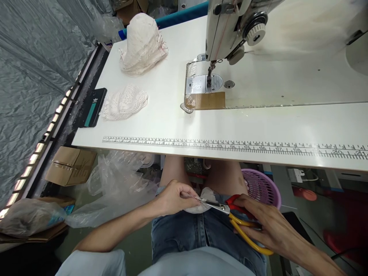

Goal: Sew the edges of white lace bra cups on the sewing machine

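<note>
My right hand (pixel 261 222) grips a pair of scissors (pixel 222 207) with one red and one yellow handle. The scissor tips reach left to the edge of a small white piece of fabric (pixel 197 208) over my lap. Pinched between the thumb and fingers of my left hand (pixel 176 197) is the edge of that fabric, right by the tips. Part of the fabric is hidden behind the blades. On the white table above lie a crumpled off-white cloth piece (pixel 143 44) and a flat white lacy piece (pixel 125 102).
A sewing machine (pixel 221 38) stands on the white table (pixel 166 119), whose front edge carries a printed ruler (pixel 230 147). A dark phone (pixel 93 107) lies at the table's left edge. Below are a cardboard box (pixel 70 165), clear plastic bags (pixel 117 191) and a purple basket (pixel 263 188).
</note>
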`<act>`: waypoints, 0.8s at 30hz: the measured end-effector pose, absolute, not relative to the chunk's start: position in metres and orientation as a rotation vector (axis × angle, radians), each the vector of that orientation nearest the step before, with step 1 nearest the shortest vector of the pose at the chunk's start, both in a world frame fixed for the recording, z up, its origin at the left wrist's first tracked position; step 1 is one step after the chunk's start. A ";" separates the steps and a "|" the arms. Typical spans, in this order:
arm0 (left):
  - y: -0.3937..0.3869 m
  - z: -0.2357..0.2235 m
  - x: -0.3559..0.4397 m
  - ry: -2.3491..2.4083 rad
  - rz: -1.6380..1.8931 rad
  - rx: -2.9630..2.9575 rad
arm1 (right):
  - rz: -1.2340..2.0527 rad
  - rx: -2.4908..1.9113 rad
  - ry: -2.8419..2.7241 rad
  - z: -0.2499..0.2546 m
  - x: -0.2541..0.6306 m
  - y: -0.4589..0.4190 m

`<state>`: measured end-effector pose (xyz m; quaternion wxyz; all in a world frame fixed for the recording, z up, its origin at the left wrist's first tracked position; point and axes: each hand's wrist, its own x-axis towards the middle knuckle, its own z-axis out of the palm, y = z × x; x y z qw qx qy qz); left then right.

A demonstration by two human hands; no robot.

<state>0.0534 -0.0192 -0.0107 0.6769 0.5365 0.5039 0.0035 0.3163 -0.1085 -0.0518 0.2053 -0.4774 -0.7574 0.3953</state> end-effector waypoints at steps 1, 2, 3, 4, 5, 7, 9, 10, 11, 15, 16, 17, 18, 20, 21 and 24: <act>-0.020 -0.011 0.054 1.131 0.013 1.206 | 1.116 -1.332 -2.108 -0.051 0.316 -0.108; -0.020 -0.010 0.054 1.126 0.019 1.205 | 1.130 -1.333 -2.104 -0.050 0.315 -0.107; -0.020 -0.010 0.054 1.122 0.022 1.204 | 1.142 -1.337 -2.098 -0.049 0.314 -0.106; -0.020 -0.010 0.054 1.118 0.020 1.205 | 1.148 -1.342 -2.093 -0.048 0.314 -0.105; -0.020 -0.010 0.053 1.117 0.016 1.208 | 1.148 -1.346 -2.089 -0.048 0.314 -0.105; -0.020 -0.010 0.053 1.120 0.010 1.222 | 1.140 -1.345 -2.082 -0.049 0.314 -0.105; -0.020 -0.010 0.053 1.125 0.011 1.230 | 1.137 -1.334 -2.076 -0.051 0.315 -0.106; -0.020 -0.010 0.053 1.122 0.014 1.232 | 1.139 -1.331 -2.072 -0.052 0.315 -0.106; -0.019 -0.010 0.053 1.118 0.016 1.232 | 1.144 -1.328 -2.069 -0.052 0.315 -0.106; -0.019 -0.010 0.053 1.102 0.011 1.240 | 1.155 -1.328 -2.059 -0.052 0.314 -0.106; -0.019 -0.010 0.053 1.103 0.010 1.242 | 1.158 -1.327 -2.057 -0.051 0.314 -0.106; -0.019 -0.010 0.053 1.106 0.013 1.244 | 1.159 -1.330 -2.054 -0.051 0.314 -0.105; -0.019 -0.010 0.053 1.109 0.017 1.245 | 1.165 -1.334 -2.052 -0.051 0.313 -0.105; -0.019 -0.009 0.054 1.116 0.025 1.237 | 1.181 -1.334 -2.053 -0.053 0.313 -0.106; -0.018 -0.008 0.054 1.119 0.026 1.230 | 1.190 -1.330 -2.056 -0.053 0.313 -0.106; -0.018 -0.005 0.056 1.116 0.010 1.197 | 1.187 -1.309 -2.064 -0.055 0.313 -0.108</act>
